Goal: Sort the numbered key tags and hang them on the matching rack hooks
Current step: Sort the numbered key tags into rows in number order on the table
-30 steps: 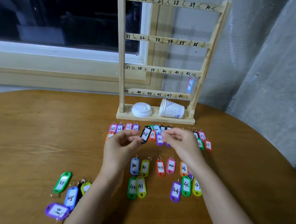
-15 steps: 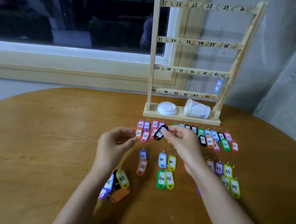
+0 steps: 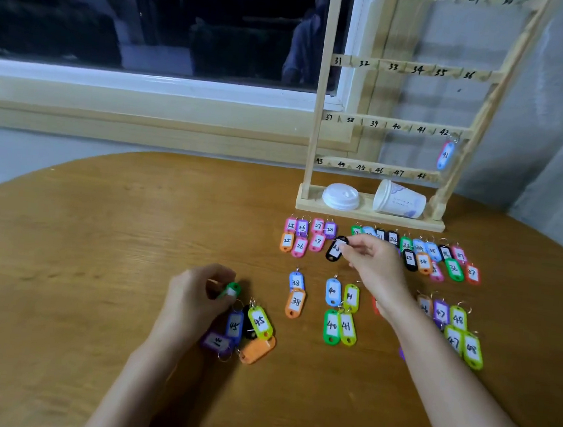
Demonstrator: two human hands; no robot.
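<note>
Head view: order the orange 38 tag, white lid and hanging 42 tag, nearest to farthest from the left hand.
1. Orange 38 tag, just right of the left hand.
2. White lid, farther back, at the foot of the rack.
3. Hanging 42 tag, high on its right side.

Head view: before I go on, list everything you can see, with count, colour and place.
table: one, brown, foreground.
window: one, dark, back left.
rack: one, pale wood, table's far right.
hung tag: one, blue, hook 42.
lid: one, white, rack base.
cup: one, white, sideways beside lid.
sorted tags: many, mixed, rows before rack.
loose tags: about five, mixed, left of rows.
black tag: one, black, marked 28.
green tag: one, green, above loose tags.
left hand: one, holds green tag.
right hand: one, pinches black tag.
</note>
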